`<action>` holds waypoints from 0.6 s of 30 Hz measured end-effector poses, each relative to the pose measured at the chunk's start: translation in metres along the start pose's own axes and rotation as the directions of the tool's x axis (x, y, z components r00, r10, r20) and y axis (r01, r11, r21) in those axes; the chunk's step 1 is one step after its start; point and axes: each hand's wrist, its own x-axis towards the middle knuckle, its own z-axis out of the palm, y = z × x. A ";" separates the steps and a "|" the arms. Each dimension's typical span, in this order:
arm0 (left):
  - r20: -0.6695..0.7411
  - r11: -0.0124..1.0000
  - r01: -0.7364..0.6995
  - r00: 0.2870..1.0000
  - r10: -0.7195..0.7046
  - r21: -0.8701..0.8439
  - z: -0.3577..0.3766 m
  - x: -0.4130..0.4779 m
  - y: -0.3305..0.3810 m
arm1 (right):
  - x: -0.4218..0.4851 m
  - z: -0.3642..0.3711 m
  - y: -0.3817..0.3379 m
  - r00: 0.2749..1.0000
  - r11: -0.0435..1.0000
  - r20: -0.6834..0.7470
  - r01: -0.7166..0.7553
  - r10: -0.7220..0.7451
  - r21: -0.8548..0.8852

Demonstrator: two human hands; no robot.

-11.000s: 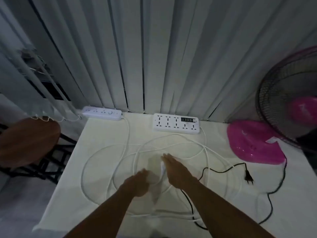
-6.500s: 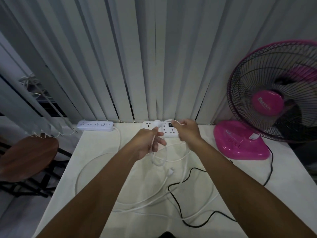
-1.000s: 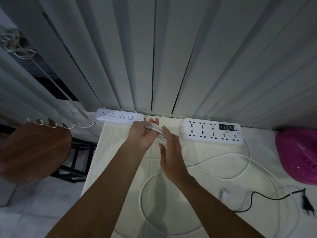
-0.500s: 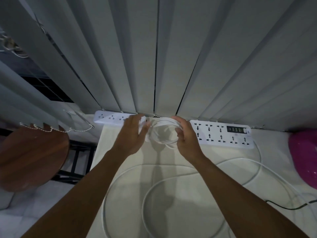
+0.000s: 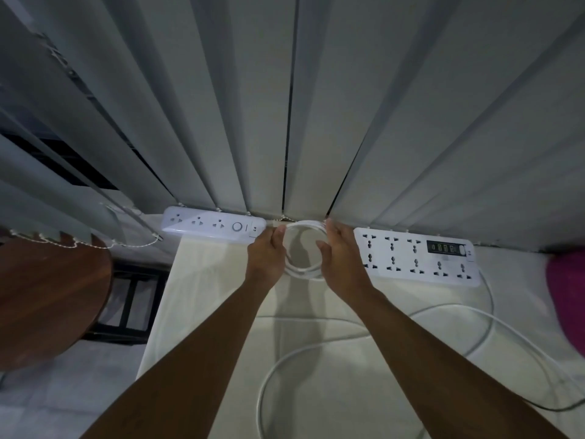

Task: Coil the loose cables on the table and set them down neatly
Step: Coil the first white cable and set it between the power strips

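A small round coil of white cable lies flat at the table's far edge, between the two power strips. My left hand rests against its left side and my right hand against its right side, fingers curved around the loops. The coil's cable belongs to the small white power strip at the left. A bigger white power strip sits to the right, its long white cable still sprawled loose over the table in wide loops.
Vertical blinds hang right behind the table's far edge. A brown round stool stands left of the table. The pink fan base shows at the right edge, with a dark cable near the lower right.
The coil went from being held up between both hands to lying flat on the table by the blinds. Both hands moved forward with it and now flank it.
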 end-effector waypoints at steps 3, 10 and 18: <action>-0.043 0.997 -0.027 0.999 0.030 0.077 0.006 0.000 0.005 | -0.016 0.011 0.005 0.999 0.992 -0.026 0.025 -0.029 -0.123; -0.115 0.919 -0.315 0.930 0.348 0.236 0.005 -0.014 0.002 | -0.051 0.035 0.021 0.978 0.914 0.019 0.201 -0.208 -0.351; 0.002 0.765 -0.229 0.959 0.285 0.602 -0.028 -0.022 -0.037 | -0.054 0.038 0.025 0.961 0.817 0.061 0.261 -0.269 -0.514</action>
